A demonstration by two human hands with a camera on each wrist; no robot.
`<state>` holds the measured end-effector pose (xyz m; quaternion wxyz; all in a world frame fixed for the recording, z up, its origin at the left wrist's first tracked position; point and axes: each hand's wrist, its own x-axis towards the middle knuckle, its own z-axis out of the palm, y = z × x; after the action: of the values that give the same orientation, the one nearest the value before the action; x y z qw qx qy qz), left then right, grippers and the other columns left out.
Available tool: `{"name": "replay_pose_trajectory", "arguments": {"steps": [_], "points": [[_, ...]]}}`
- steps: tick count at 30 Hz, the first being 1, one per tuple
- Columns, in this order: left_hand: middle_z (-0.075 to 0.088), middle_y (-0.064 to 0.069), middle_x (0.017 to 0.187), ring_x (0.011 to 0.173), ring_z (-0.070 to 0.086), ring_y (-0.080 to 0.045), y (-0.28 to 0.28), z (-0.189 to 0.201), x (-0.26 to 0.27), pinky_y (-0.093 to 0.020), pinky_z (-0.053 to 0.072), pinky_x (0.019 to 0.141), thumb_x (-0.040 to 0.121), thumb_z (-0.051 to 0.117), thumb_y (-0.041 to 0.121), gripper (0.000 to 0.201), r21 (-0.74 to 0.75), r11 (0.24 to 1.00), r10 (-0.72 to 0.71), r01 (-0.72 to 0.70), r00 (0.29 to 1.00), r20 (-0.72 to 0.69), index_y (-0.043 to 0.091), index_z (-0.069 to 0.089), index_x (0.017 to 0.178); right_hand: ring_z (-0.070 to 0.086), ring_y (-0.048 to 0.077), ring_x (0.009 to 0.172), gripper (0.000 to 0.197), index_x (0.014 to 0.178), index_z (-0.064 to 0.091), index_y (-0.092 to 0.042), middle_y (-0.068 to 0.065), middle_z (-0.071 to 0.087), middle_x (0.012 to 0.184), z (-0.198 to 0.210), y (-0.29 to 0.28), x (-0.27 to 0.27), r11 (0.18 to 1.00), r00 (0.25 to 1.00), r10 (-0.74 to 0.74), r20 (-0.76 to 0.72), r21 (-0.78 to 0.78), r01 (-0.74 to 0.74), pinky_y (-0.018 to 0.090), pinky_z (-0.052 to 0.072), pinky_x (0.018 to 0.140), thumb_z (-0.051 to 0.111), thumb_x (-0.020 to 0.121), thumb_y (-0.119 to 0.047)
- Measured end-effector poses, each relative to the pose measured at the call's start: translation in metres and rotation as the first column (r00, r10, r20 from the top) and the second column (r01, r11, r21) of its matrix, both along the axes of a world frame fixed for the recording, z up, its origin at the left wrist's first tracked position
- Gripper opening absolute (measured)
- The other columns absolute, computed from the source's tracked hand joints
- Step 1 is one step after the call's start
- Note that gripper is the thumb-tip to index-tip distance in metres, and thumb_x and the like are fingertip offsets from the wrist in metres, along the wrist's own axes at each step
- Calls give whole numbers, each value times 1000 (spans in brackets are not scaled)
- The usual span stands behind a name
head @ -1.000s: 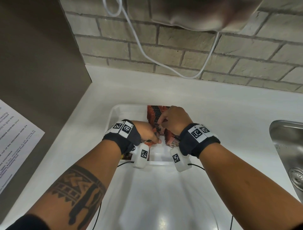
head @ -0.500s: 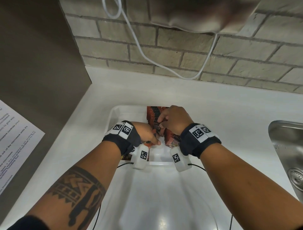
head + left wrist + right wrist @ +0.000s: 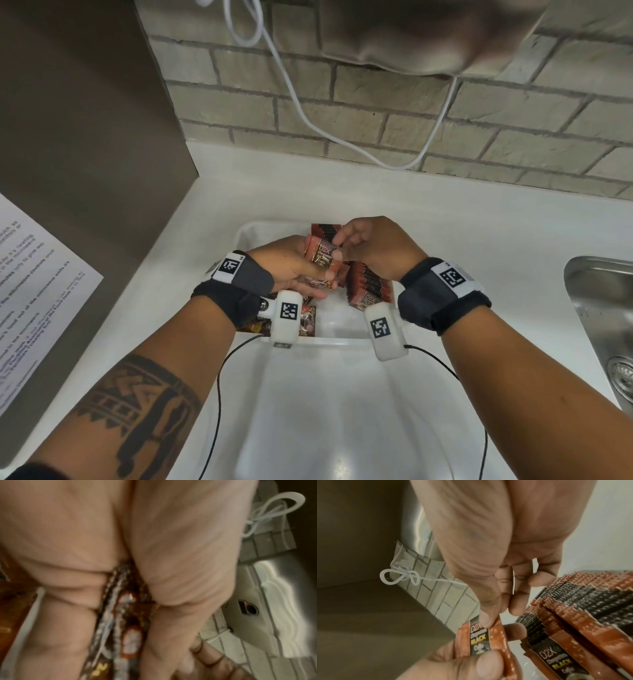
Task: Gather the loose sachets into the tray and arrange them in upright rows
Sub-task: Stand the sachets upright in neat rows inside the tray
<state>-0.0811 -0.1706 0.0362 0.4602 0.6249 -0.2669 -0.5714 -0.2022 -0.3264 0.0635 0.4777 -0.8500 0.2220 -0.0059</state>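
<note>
A white tray sits on the counter in front of me. Along its right side stands a row of copper and black sachets, leaning together. My left hand grips a small bunch of sachets lifted above the tray; in the left wrist view their edges show between palm and thumb. My right hand pinches the top of the front sachet of that bunch between thumb and forefinger. A few loose sachets lie flat in the tray's near left corner, partly hidden by my left wrist.
A brick wall with a hanging white cord backs the counter. A brown panel with a printed sheet stands on the left. A steel sink lies at the right. A second white tray sits nearest me.
My left hand has risen out of the tray with a bunch of sachets. My right hand left the standing row and now pinches the top of the bunch.
</note>
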Motion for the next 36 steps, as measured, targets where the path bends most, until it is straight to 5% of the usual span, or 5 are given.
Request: {"name": "replay_pose_trajectory", "arguments": {"steps": [12, 17, 22, 28, 36], "points": [[76, -14, 98, 90, 75, -32, 2, 7, -6, -43, 63, 76, 82, 80, 5, 28, -58, 994, 101, -88, 952, 288, 9, 70, 107, 62, 5, 72, 11, 78, 73, -30, -2, 73, 80, 8, -1, 2, 994, 989, -69, 131, -76, 80, 25, 51, 77, 81, 81, -24], [73, -5, 78, 72, 69, -21, 8, 13, 6, -37, 62, 68, 73, 90, 24, 36, 206, 969, 42, -137, 912, 407, 8, 72, 100, 58, -3, 73, 5, 86, 77, -24, -18, 66, 75, 9, -3, -2, 969, 996, -73, 44, -234, 81, 11, 39, 65, 72, 88, -23], [69, -1, 65, 57, 62, -17, 6, 20, 6, -25, 52, 60, 83, 79, 38, 32, 471, 882, -296, -21, 753, 588, 8, 71, 79, 57, -3, 71, 17, 82, 79, -27, -21, 64, 73, -2, 0, 1, 934, 995, -5, -99, -357, -31, 7, 34, 60, 65, 88, -19], [73, 0, 71, 55, 60, -9, -14, -5, -10, -21, 49, 60, 90, 72, 33, 25, 517, 837, -467, 180, 728, 502, 11, 72, 101, 60, 2, 64, 24, 67, 76, -31, -17, 67, 64, -19, 7, 14, 898, 978, -25, -207, -434, -69, 23, 48, 62, 63, 80, -17], [76, -8, 90, 78, 64, -21, -29, -22, -13, -42, 55, 94, 88, 70, 40, 34, 550, 804, -544, 227, 656, 524, 9, 72, 101, 66, 13, 81, 22, 64, 76, -27, -11, 71, 71, -25, 9, 18, 880, 952, -7, -306, -454, -140, 37, 57, 81, 63, 79, -16]]}}
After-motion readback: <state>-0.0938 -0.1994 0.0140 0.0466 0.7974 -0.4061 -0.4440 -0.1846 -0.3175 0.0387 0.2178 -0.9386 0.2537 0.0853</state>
